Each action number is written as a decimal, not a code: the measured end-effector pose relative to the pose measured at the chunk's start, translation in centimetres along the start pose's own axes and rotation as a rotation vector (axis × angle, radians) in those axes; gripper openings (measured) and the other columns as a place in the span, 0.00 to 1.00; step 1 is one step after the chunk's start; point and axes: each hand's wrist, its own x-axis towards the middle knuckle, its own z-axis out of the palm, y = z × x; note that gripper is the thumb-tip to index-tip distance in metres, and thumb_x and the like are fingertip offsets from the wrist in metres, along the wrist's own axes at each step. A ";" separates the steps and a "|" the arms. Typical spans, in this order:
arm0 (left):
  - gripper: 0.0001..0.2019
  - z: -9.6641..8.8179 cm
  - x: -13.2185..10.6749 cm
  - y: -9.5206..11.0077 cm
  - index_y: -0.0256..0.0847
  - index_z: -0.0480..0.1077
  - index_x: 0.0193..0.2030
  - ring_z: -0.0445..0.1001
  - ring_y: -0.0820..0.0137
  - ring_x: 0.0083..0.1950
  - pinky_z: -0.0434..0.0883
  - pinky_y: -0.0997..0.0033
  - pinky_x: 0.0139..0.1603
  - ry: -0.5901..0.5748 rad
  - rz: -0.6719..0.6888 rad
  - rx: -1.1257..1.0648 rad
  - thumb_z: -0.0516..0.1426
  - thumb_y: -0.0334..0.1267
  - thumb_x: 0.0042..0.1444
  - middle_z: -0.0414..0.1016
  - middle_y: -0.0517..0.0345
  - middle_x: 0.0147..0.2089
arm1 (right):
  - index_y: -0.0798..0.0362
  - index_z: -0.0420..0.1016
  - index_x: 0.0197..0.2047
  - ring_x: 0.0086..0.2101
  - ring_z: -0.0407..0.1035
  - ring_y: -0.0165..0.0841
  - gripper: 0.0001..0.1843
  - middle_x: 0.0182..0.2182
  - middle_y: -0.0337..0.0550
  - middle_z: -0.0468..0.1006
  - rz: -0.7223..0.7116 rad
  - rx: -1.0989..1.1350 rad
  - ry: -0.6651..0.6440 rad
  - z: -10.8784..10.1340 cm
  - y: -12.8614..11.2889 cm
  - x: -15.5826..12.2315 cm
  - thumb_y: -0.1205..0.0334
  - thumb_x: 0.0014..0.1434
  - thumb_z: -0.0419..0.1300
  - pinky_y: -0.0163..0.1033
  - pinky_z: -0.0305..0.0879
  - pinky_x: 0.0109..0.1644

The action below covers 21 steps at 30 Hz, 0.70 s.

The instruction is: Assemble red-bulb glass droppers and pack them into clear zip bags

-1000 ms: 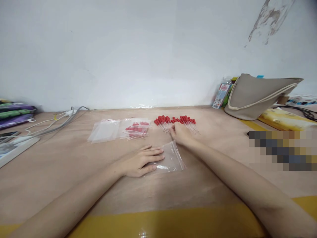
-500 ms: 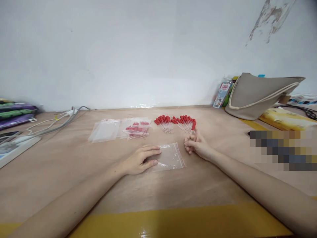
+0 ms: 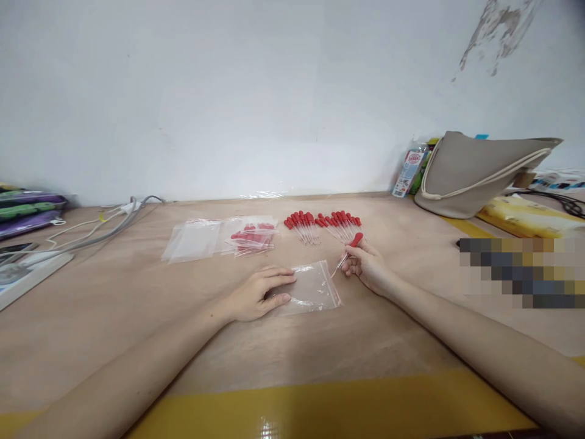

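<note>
My left hand (image 3: 264, 294) lies flat, fingers apart, on the left part of a clear zip bag (image 3: 313, 286). The bag's zip edge faces right. Pinched in my right hand (image 3: 368, 267) is a dropper (image 3: 353, 240) with a red bulb and a thin clear tube. Its tip points down and left, close to the bag's zip edge; whether it touches the bag I cannot tell. Beyond the bag, red-bulbed droppers lie fanned out in a left group (image 3: 301, 223) and a right group (image 3: 339, 222).
Flat clear bags (image 3: 194, 239) lie at the back left, beside bags with red-bulbed droppers inside (image 3: 253, 239). A white power strip (image 3: 39, 277) with cables sits far left. A grey bag (image 3: 473, 174), a carton (image 3: 408, 174) and a yellow pack (image 3: 525, 216) stand at the right.
The dropper in my right hand has tilted, its tip swinging out to the left towards the bag's zip edge. My left hand stays in place on the bag.
</note>
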 end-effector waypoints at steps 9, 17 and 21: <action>0.19 0.0 0.1 0.1 0.44 0.62 0.55 0.61 0.64 0.58 0.59 0.58 0.58 -0.003 -0.016 0.004 0.51 0.42 0.57 0.62 0.53 0.58 | 0.48 0.49 0.36 0.15 0.63 0.25 0.19 0.19 0.29 0.68 -0.084 -0.041 0.114 0.1 0.2 -0.2 0.65 0.44 0.56 0.28 0.58 0.15; 0.19 0.0 0.1 0.1 0.43 0.61 0.56 0.61 0.64 0.58 0.59 0.58 0.57 0.001 -0.011 0.011 0.50 0.42 0.57 0.62 0.51 0.58 | 0.47 0.47 0.42 0.19 0.68 0.28 0.26 0.21 0.30 0.70 -0.088 -0.045 0.022 0.5 0.5 -0.6 0.66 0.45 0.60 0.32 0.65 0.21; 0.20 0.0 0.1 0.3 0.43 0.59 0.57 0.61 0.63 0.57 0.60 0.57 0.57 0.031 -0.034 0.022 0.50 0.43 0.58 0.64 0.51 0.56 | 0.50 0.55 0.38 0.25 0.72 0.30 0.16 0.23 0.36 0.72 0.044 0.033 -0.042 0.5 0.4 -1.0 0.66 0.49 0.58 0.37 0.70 0.31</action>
